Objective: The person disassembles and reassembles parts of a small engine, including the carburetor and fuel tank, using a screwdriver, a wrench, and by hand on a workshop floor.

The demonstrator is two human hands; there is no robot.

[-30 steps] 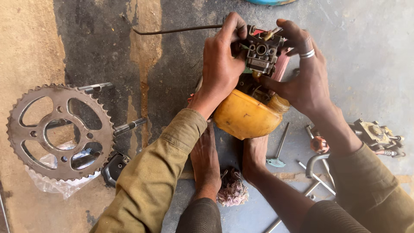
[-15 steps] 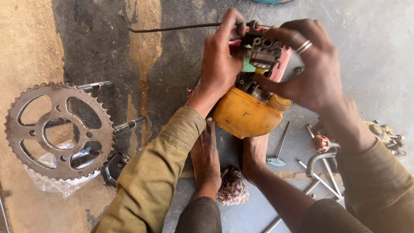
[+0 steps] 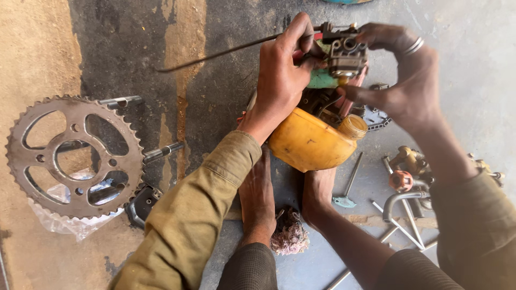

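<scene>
A small grey metal carburetor [image 3: 346, 53] sits on top of a small engine with a yellow fuel tank [image 3: 309, 142]. My left hand [image 3: 279, 80] grips the engine's red and green body beside the carburetor, thumb pressed against the carburetor's left side. My right hand [image 3: 408, 86], with a ring on one finger, pinches the carburetor from the right, fingers above and below it. A thin dark rod [image 3: 215, 55] runs left from the carburetor. My two bare feet [image 3: 258, 198] press against the tank from below.
A large toothed sprocket [image 3: 72, 156] lies at left on a plastic bag [image 3: 59, 220], with metal shafts [image 3: 161, 152] beside it. A T-handled tool [image 3: 346, 188], bent rods and small fittings [image 3: 403, 180] lie at right. A wad of rag [image 3: 290, 236] sits between my feet.
The engine and both hands have shifted slightly in view. My right hand went from wrapping over the carburetor to pinching it above and below.
</scene>
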